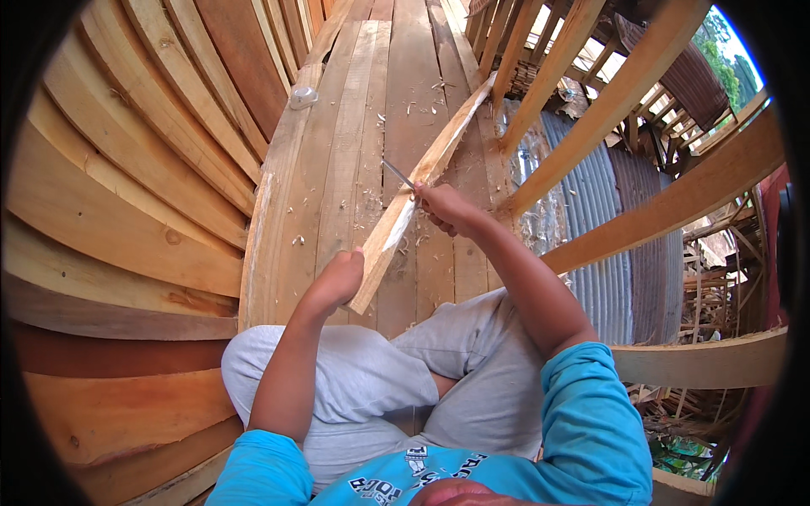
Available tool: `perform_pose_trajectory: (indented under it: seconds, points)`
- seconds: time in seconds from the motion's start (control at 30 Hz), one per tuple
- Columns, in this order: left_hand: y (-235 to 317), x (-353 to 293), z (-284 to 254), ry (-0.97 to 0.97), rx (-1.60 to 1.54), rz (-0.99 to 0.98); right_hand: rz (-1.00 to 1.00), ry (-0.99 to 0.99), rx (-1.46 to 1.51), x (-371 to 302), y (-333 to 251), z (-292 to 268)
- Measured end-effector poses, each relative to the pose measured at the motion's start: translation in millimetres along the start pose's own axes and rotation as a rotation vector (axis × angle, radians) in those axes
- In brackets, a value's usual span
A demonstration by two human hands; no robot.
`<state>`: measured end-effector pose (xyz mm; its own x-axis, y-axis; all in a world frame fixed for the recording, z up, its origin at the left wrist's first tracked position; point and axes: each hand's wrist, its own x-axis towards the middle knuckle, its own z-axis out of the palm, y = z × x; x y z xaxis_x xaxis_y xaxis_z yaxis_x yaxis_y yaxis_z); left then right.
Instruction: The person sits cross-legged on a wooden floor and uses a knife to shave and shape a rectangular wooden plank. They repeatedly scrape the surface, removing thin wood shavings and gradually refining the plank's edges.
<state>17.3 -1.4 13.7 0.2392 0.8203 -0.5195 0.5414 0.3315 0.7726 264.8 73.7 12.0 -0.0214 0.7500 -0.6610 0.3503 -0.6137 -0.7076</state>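
Note:
A long pale wooden strip [385,234] slants across the floor in front of my folded legs, its far end toward the upper right; one narrow side is whitish. My left hand [340,276] is closed round the strip near its close end. Farther up, my right hand [445,207] grips a knife, its handle hidden in the fingers. The thin grey knife blade [397,174] points up and left across the strip's top. Curled wood shavings [298,240] lie scattered on the boards around the strip.
Plank flooring [337,160] runs away from me. A small clear plastic container [303,98] stands at the far left, beside a wall of upright boards [110,219]. Spaced wooden rails [607,101] line the right side, with corrugated metal sheets [591,202] beyond and below.

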Motion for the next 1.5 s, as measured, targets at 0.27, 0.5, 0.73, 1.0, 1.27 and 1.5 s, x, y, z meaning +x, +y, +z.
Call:
perform_pose_trajectory:
  seconds: [0.27,0.5,0.73,1.0,1.27,1.5]
  points:
    - [-11.9,8.6,7.6,-0.015,-0.062,0.072,0.098,-0.296,0.391,9.7,12.6,-10.5]
    - [-18.8,12.1,14.3,-0.024,-0.005,0.043,0.086,-0.396,0.4,-5.0,14.7,-20.2]
    - [-19.8,14.1,7.4,-0.018,-0.054,-0.055,-0.169,-0.207,0.238,-62.8,1.6,-38.2]
    - [-36.2,20.0,25.3,-0.013,-0.051,0.011,-0.331,0.013,-0.205,-59.9,31.2,-84.2]
    - [-33.2,16.9,22.0,-0.025,-0.004,0.004,-0.167,0.807,0.444,-25.5,42.5,-112.7]
    - [-32.1,20.2,11.9,-0.126,-0.262,-0.04,-0.391,0.982,-0.037,-8.7,64.5,-134.1]
